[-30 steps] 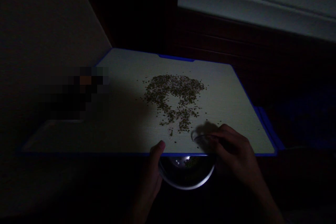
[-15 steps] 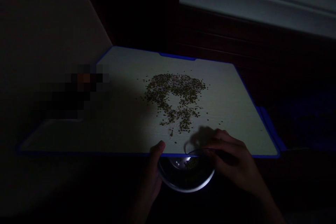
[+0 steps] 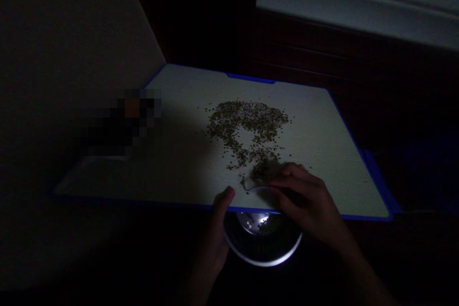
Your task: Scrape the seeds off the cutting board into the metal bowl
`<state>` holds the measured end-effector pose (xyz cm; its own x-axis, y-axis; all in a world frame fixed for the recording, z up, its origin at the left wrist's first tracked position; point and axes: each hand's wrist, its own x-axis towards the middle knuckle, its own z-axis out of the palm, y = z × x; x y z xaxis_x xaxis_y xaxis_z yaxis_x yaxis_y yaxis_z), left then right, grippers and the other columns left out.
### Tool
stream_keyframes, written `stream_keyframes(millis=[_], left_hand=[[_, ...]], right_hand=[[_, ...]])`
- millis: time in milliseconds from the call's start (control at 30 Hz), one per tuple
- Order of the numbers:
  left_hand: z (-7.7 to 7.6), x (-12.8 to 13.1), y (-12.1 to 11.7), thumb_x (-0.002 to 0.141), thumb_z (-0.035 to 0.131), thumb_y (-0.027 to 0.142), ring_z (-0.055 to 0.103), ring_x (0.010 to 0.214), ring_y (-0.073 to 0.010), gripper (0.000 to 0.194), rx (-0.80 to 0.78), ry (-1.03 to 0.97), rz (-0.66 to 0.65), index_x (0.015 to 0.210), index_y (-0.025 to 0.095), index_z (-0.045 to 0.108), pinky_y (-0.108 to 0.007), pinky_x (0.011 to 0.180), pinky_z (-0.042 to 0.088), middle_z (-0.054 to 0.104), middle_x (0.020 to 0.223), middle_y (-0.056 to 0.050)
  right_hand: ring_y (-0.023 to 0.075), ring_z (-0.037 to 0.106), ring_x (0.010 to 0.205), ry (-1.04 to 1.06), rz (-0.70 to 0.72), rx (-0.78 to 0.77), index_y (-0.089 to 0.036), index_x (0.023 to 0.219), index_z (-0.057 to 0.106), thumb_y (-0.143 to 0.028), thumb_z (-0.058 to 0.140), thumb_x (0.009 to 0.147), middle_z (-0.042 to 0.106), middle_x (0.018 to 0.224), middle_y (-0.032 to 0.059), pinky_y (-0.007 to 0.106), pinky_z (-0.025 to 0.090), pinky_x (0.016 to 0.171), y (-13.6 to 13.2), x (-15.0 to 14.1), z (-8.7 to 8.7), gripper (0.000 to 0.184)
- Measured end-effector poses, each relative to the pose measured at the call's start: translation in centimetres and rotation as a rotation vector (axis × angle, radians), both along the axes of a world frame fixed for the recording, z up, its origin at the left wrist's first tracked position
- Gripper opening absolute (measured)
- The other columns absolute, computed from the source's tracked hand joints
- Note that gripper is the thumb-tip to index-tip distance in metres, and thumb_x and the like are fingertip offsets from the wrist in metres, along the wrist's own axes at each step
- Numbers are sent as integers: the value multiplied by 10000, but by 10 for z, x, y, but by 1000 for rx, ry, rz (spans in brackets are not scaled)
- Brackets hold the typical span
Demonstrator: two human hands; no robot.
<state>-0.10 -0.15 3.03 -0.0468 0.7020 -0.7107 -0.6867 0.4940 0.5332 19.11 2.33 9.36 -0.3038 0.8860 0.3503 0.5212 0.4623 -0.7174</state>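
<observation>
A pale board with a blue rim (image 3: 172, 172) carries a scattered patch of small dark seeds or grains (image 3: 247, 117). Below its near edge is a shiny metal bowl (image 3: 267, 264) with more grains inside. My left hand (image 3: 218, 234) is at the bowl's left side, fingers curled against it, thumb raised over the board's edge; its lower fingers are partly hidden in shadow. My right hand (image 3: 308, 196) pinches a thin, curved, pale-edged piece (image 3: 256, 188), its kind unclear, low over the board beside the nearest grains.
A pixelated dark patch (image 3: 118, 124) covers the board's left side. A pale wall or panel (image 3: 71, 33) rises at left, and a light ledge (image 3: 358, 0) is at the upper right. Something blue (image 3: 426, 172) lies in shadow at right. The light is dim.
My right hand has moved from the board's near edge farther onto it, taking the thin piece up to the grains. My left hand stays by the bowl. The view has shifted slightly.
</observation>
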Motion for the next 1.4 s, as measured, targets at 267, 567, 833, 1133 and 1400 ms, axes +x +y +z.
stream_keyframes(millis=[267, 567, 833, 1133, 1400], left_hand=[[-9, 0, 0, 754, 874, 444, 737, 1091, -321, 385, 96, -17, -30, 985, 159, 757, -430, 1006, 527, 803, 990, -80], [-14, -1, -1, 733, 882, 448, 724, 1113, -329, 376, 70, 36, -19, 972, 174, 786, -423, 995, 536, 803, 1005, -104], [-11, 0, 0, 733, 890, 460, 692, 1216, -353, 389, 58, 69, 4, 974, 172, 787, -447, 1099, 489, 807, 1088, -120], [-6, 1, 0, 727, 888, 475, 703, 1213, -381, 439, 88, 50, -18, 1007, 150, 800, -470, 1091, 508, 821, 1088, -141], [-9, 0, 0, 725, 891, 484, 694, 1240, -356, 435, 58, 80, -16, 1016, 173, 803, -464, 1113, 496, 827, 1077, -97]], right_hand=[[207, 646, 900, -30, 110, -8, -271, 1063, 755, -203, 674, 964, 696, 922, 19, 421, 497, 832, -2, 5, -7, 145], [214, 654, 881, -42, 159, 12, -334, 1074, 768, -191, 667, 953, 717, 925, 2, 441, 503, 822, -6, 10, -10, 212], [207, 671, 879, 10, 27, -9, -311, 1031, 775, -187, 675, 948, 715, 908, 11, 395, 548, 762, -20, 23, -10, 180], [193, 662, 794, -2, -134, 84, -283, 1068, 781, -181, 686, 935, 711, 863, 24, 336, 541, 656, -28, 35, -14, 193], [203, 675, 862, -110, -233, 55, -249, 1106, 761, -260, 629, 998, 708, 935, 51, 347, 560, 729, -8, 30, -12, 171]])
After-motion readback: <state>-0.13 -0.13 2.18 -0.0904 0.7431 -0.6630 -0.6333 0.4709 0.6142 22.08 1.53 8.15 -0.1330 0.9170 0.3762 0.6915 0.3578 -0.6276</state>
